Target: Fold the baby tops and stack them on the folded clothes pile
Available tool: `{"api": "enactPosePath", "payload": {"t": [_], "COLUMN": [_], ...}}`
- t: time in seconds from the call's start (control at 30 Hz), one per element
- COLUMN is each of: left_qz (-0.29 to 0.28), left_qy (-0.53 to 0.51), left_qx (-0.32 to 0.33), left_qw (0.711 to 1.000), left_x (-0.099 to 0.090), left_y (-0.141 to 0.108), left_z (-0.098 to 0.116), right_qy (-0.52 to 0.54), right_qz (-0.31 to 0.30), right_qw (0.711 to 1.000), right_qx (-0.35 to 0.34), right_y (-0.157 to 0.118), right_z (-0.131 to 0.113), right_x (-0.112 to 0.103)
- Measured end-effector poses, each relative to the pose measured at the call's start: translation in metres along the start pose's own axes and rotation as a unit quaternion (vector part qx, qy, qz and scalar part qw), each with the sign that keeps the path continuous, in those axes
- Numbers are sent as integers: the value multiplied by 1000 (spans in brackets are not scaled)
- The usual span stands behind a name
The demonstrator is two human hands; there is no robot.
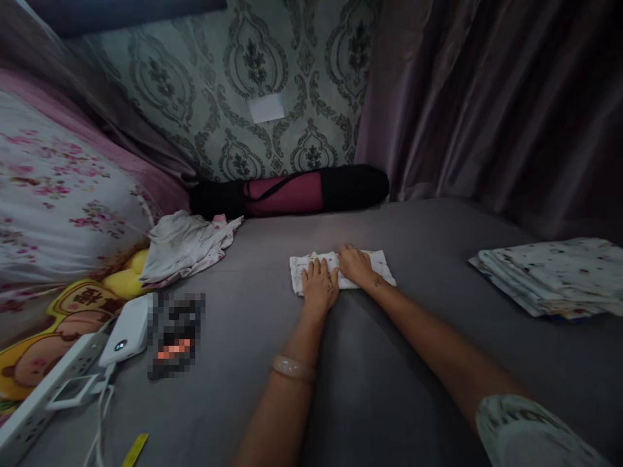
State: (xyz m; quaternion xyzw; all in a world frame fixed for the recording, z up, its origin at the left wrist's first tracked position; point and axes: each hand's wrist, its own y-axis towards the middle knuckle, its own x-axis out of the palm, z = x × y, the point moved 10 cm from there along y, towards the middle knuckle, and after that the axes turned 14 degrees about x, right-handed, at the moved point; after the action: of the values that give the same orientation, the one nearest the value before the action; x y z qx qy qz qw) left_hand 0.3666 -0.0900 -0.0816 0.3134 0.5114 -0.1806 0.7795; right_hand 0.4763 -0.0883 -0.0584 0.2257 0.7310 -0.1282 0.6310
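A small white cloth (380, 263) with a faint print lies folded into a flat rectangle on the grey sheet (389, 363). My left hand (320, 283) rests flat on the left half of the cloth, its fingers spread. Beside it, my right hand (355, 264) touches the middle of the cloth near its far edge, with the fingers curled and their tips partly hidden. A bangle circles my left forearm.
Folded cloths (559, 272) are stacked at the right. A crumpled garment (187, 243), a power bank (127, 329), a power strip (53, 383) and a pixelated item (176, 334) are at the left. A long black and red bag (287, 193) lies along the wall.
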Motion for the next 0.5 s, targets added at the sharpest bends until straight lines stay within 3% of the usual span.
{"api": "enactPosePath", "payload": {"t": [0.17, 0.27, 0.4, 0.5], "left_qz": [-27, -41, -78, -73], "left_qy": [29, 27, 29, 50], "left_qx": [1, -4, -14, 7], "left_qw": [999, 999, 996, 996], "left_x": [5, 4, -7, -20], "left_y": [0, 0, 0, 2], "left_z": [0, -1, 3, 14], "right_qy": [7, 22, 70, 81], "right_qz": [14, -8, -70, -35], "right_qw": [1000, 999, 995, 996], "right_qx": [26, 26, 5, -30], "right_y": [2, 2, -7, -22], "right_z": [3, 6, 9, 6], "right_x": [7, 7, 2, -11]}}
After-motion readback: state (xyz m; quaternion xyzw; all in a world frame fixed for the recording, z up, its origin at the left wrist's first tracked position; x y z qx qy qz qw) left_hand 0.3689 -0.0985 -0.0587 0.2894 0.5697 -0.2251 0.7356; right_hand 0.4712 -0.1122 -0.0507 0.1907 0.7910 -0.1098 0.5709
